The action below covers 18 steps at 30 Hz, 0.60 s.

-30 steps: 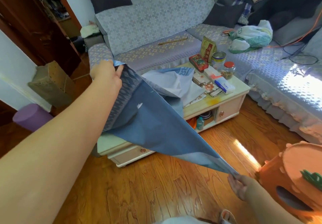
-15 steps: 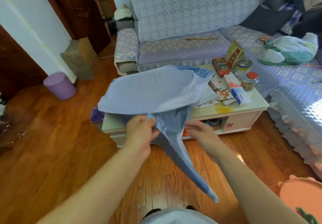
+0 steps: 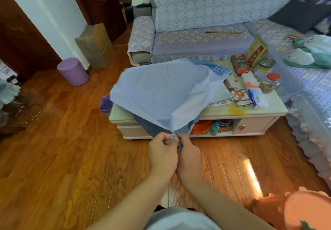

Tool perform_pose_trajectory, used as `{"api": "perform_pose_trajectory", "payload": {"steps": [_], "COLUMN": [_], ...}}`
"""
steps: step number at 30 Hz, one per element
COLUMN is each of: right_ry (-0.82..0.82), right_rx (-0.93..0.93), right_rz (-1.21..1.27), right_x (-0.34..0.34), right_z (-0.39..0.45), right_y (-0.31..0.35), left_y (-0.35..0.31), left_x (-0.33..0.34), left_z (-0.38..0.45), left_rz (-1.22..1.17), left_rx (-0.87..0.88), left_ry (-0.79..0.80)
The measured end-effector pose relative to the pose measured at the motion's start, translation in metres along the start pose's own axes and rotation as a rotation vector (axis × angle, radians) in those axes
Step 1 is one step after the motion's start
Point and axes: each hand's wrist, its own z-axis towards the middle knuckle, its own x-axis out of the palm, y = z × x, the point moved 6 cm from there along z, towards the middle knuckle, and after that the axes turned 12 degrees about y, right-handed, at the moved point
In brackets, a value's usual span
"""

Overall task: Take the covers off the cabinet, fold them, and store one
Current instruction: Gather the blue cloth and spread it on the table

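Fold step | left hand (image 3: 162, 155) and right hand (image 3: 189, 155) pinch matched corners of blue cover (image 3: 161, 93) together | cover body drapes over counter (image 3: 275, 107) for support, likely aligning edges.

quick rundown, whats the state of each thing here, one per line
cover: draped on the table, corners gathered together
left hand: pinches the cover's corner
right hand: pinches the cover's corner
coffee table: cluttered, shelf open
glass jar: upright, red lid on
tin can: upright
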Motion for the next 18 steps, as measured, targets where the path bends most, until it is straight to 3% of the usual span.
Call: {"api": "perform_pose_trajectory", "payload": {"steps": [6,8,13,15,18], "right_ry": [-0.099,-0.135,-0.143,-0.114,-0.132], "right_rx": [-0.042,-0.035,-0.096,-0.076,-0.067], "right_rz": [-0.045,-0.006,-0.045,-0.136,-0.207], "right_x": [-0.029,-0.046,-0.073,-0.078,-0.086], "right_z": [0.031,0.04,0.07,0.082,0.097], "right_y": [-0.013,-0.013,0.013,0.024,0.052], "left_y": [-0.034,-0.044,-0.097,-0.118,-0.145], "left_x": [-0.013,-0.027,0.009,0.035,0.071], "left_z": [0.037,0.071,0.145,0.152,0.163], "left_rz": [0.125,0.286,0.825,0.867,0.811], "left_rx": [0.27,0.405,0.761,0.806,0.909], "left_ry": [0.2,0.281,0.966,1.261,1.517]}}
